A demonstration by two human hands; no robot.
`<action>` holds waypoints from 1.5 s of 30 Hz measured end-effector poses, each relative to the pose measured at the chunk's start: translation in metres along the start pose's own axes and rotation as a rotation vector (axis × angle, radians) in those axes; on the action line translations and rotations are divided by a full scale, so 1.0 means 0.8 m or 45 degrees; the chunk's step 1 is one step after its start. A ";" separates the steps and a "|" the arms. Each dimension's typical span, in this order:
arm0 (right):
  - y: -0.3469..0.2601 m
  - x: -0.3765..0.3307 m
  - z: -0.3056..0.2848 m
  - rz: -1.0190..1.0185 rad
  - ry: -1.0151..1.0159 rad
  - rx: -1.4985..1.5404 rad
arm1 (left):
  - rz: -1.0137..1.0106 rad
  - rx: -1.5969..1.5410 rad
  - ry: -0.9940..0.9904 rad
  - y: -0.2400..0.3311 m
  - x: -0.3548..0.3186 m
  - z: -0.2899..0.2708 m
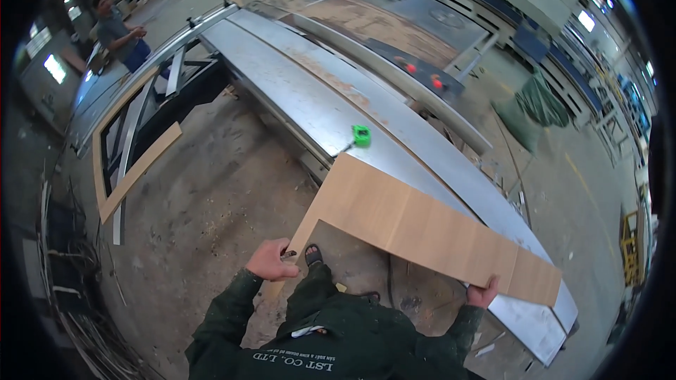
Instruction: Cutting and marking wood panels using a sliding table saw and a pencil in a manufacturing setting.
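An L-shaped wood-grain panel (422,229) lies partly on the long metal bed of a saw table (296,88), its narrow leg reaching back toward me on the left. My left hand (270,260) is closed around that narrow leg; a small dark object, too small to name, shows between thumb and fingers. Gripping the panel's near edge at the right end is my right hand (483,293), with the thumb on top and the other fingers mostly hidden underneath. A green tape measure (361,136) rests on the metal bed just beyond the panel's far left corner.
Another angled wood strip (144,169) lies on the table's side frame at left. A person (123,35) stands beyond it. Red knobs (436,83) sit on the machine past the bed. A green sack (539,105) lies on the floor at right; cables (67,295) lie at lower left.
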State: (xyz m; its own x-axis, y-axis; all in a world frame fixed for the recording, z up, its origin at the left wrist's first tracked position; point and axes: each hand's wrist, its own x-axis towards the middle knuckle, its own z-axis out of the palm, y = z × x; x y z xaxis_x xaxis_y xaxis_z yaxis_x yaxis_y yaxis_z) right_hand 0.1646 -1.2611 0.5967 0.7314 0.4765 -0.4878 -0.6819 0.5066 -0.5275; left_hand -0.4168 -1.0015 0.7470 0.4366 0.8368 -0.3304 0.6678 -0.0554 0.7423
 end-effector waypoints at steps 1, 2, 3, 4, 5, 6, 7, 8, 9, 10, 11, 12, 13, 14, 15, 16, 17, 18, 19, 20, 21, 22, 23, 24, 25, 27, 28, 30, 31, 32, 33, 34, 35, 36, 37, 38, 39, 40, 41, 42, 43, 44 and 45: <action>0.063 -0.030 0.030 -0.001 -0.011 -0.025 | 0.003 -0.018 -0.012 -0.038 0.018 -0.067; 0.131 -0.048 0.062 -0.110 -0.043 -0.017 | 0.024 0.053 0.036 -0.083 0.042 -0.141; 0.200 -0.078 0.100 -0.107 -0.037 -0.009 | 0.047 0.137 0.063 -0.130 0.068 -0.222; 0.265 -0.119 0.154 -0.107 -0.044 0.028 | 0.028 0.179 0.121 -0.157 0.086 -0.302; 0.325 -0.160 0.213 -0.108 -0.052 0.069 | 0.040 0.234 0.144 -0.201 0.107 -0.378; 0.381 -0.194 0.275 -0.116 -0.040 0.072 | 0.060 0.285 0.156 -0.225 0.136 -0.451; 0.439 -0.224 0.344 -0.089 -0.143 0.064 | 0.076 0.313 0.174 -0.246 0.159 -0.527; 0.491 -0.244 0.411 -0.076 -0.246 0.059 | 0.104 0.362 0.203 -0.269 0.193 -0.595; 0.539 -0.244 0.474 -0.130 -0.282 0.026 | 0.133 0.412 0.234 -0.293 0.229 -0.657; 0.582 -0.230 0.536 -0.062 -0.353 0.043 | 0.142 0.424 0.295 -0.319 0.268 -0.714; 0.624 -0.221 0.584 -0.005 -0.404 0.066 | 0.126 0.381 0.311 -0.338 0.303 -0.762; 0.663 -0.212 0.623 -0.019 -0.395 0.036 | 0.108 0.337 0.329 -0.359 0.335 -0.808; 0.706 -0.204 0.659 -0.024 -0.394 0.006 | 0.158 0.408 0.353 -0.400 0.366 -0.852; 0.748 -0.191 0.681 0.011 -0.470 0.015 | 0.177 0.420 0.327 -0.439 0.398 -0.896; 0.800 -0.182 0.724 0.049 -0.557 0.029 | 0.106 0.440 0.352 -0.458 0.435 -0.947; 0.850 -0.182 0.769 0.084 -0.593 0.071 | 0.035 0.459 0.382 -0.476 0.475 -0.997; 0.899 -0.178 0.804 0.068 -0.587 0.087 | -0.008 0.438 0.387 -0.494 0.513 -1.048; 0.952 -0.172 0.845 0.107 -0.632 0.106 | -0.001 0.449 0.394 -0.520 0.548 -1.097; 1.004 -0.166 0.886 0.146 -0.681 0.123 | 0.024 0.298 0.446 -0.552 0.583 -1.147; 1.055 -0.165 0.923 0.188 -0.643 0.123 | 0.050 0.146 0.500 -0.581 0.618 -1.199; 1.104 -0.173 0.969 0.241 -0.602 0.110 | 0.065 0.203 0.522 -0.613 0.652 -1.254; 1.151 -0.176 1.016 0.266 -0.652 0.123 | 0.059 0.251 0.533 -0.627 0.691 -1.309; 1.204 -0.172 1.066 0.273 -0.662 0.128 | 0.051 0.299 0.543 -0.640 0.728 -1.363; 1.257 -0.162 1.120 0.280 -0.681 0.127 | 0.119 0.150 0.598 -0.675 0.768 -1.409; 1.299 -0.166 1.162 0.258 -0.660 0.133 | 0.055 0.151 0.599 -0.676 0.799 -1.458; 1.388 -0.153 1.240 0.383 -0.620 0.176 | -0.089 0.208 0.645 -0.713 0.847 -1.565; 1.423 -0.165 1.293 0.448 -0.609 0.209 | -0.134 0.219 0.614 -0.727 0.866 -1.626; 1.503 -0.151 1.406 0.552 -0.573 0.252 | -0.199 0.196 0.620 -0.748 0.939 -1.726; 1.547 -0.129 1.457 0.620 -0.541 0.282 | -0.220 0.305 0.583 -0.747 0.988 -1.776; 1.589 -0.105 1.503 0.650 -0.535 0.260 | -0.219 0.241 0.549 -0.769 1.032 -1.826; 1.630 -0.084 1.544 0.669 -0.517 0.244 | -0.275 0.349 0.566 -0.789 1.075 -1.871; 1.664 -0.063 1.584 0.670 -0.523 0.231 | -0.238 0.151 0.631 -0.797 1.123 -1.891; 1.698 -0.043 1.623 0.710 -0.550 0.217 | -0.136 0.335 0.657 -0.836 1.148 -1.925; 1.740 -0.022 1.655 0.763 -0.537 0.206 | 0.003 0.483 0.641 -0.894 1.161 -1.972; 1.780 0.004 1.676 0.751 -0.490 0.193 | -0.071 0.476 0.586 -0.896 1.225 -1.986; 1.820 0.031 1.697 0.735 -0.475 0.166 | -0.228 0.410 0.617 -0.895 1.285 -1.999; 1.858 0.052 1.720 0.694 -0.433 0.197 | -0.398 0.354 0.656 -0.897 1.339 -2.018; 1.899 0.072 1.750 0.715 -0.405 0.205 | -0.357 0.486 0.676 -0.911 1.388 -2.043; 1.944 0.092 1.784 0.741 -0.381 0.211 | -0.316 0.615 0.700 -0.928 1.439 -2.073; 1.993 0.117 1.823 0.732 -0.357 0.236 | -0.309 0.558 0.754 -0.947 1.493 -2.113; 2.033 0.150 1.855 0.757 -0.325 0.244 | -0.298 0.566 0.725 -0.964 1.551 -2.152; 2.073 0.182 1.891 0.792 -0.299 0.253 | -0.361 0.534 0.650 -0.978 1.608 -2.202; 2.109 0.214 1.926 0.772 -0.275 0.261 | -0.417 0.500 0.566 -0.983 1.672 -2.242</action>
State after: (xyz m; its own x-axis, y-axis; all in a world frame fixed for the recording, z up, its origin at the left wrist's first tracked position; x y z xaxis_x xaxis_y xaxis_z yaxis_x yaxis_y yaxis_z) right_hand -0.8676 0.7826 0.6949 0.2164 0.8417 -0.4947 -0.9741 0.2203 -0.0513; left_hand -1.4391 1.1383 0.7670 -0.0588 0.9839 -0.1688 0.9297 0.1156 0.3498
